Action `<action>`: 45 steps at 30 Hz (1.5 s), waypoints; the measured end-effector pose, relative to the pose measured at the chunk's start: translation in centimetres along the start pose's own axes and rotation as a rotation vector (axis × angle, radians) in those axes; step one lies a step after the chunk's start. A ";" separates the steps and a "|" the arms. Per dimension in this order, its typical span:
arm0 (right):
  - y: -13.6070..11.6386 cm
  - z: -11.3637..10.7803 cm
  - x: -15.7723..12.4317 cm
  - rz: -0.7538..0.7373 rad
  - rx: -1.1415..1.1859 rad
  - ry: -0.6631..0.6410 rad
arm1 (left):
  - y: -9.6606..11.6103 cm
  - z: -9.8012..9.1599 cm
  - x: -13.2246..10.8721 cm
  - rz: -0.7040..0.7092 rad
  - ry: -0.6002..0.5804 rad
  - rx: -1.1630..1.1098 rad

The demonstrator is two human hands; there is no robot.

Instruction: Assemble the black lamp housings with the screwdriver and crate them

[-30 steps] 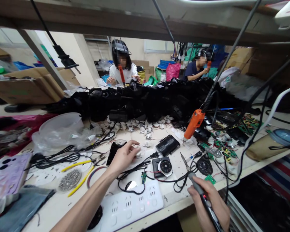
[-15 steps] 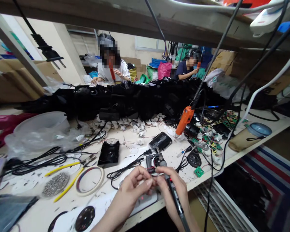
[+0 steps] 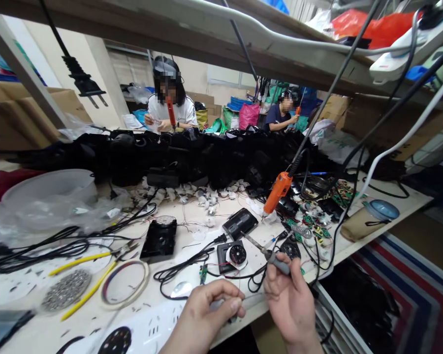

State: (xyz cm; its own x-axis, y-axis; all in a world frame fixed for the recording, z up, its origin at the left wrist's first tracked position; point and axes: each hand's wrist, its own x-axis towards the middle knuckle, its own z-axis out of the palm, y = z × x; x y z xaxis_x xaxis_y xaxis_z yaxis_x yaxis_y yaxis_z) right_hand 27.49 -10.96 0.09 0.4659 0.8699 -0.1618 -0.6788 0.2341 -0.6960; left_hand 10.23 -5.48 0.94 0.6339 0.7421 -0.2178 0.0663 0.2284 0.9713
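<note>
My right hand (image 3: 292, 300) grips a grey-handled soldering iron (image 3: 271, 254), its tip pointing up and left toward a black square module with a round dial (image 3: 233, 255). My left hand (image 3: 206, 314) is closed at the table's front edge, thumb and forefinger pinched on a small pale part that the fingers mostly hide. The two hands are close together, just in front of a small green circuit board (image 3: 203, 273) with thin wires. A white power strip (image 3: 147, 328) lies under my left forearm.
A black housing (image 3: 159, 239) and black box (image 3: 239, 222) lie behind the module. An orange powered screwdriver (image 3: 278, 191) hangs on a coiled cord. Yellow pliers (image 3: 81, 258), a tape ring (image 3: 125, 282), a screw dish (image 3: 64, 290) sit left. Two people work beyond a black parts pile (image 3: 192, 157).
My left hand left the white part near the black housing and drew back to the front edge, fingers pinched. My right hand brought the iron in, then lifted it slightly right.
</note>
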 end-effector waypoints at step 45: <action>-5.4 -8.8 0.3 -0.671 -1.465 0.426 | -1.0 1.4 1.9 -0.088 0.246 0.015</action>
State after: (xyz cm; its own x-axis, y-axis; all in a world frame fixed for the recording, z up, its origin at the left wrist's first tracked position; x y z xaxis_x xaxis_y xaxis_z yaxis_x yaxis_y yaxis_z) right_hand 36.29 -15.77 -2.30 0.7132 0.5594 0.4225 0.6494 -0.3002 -0.6987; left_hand 12.49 -5.17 -0.33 0.4185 0.8514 -0.3162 0.1253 0.2907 0.9486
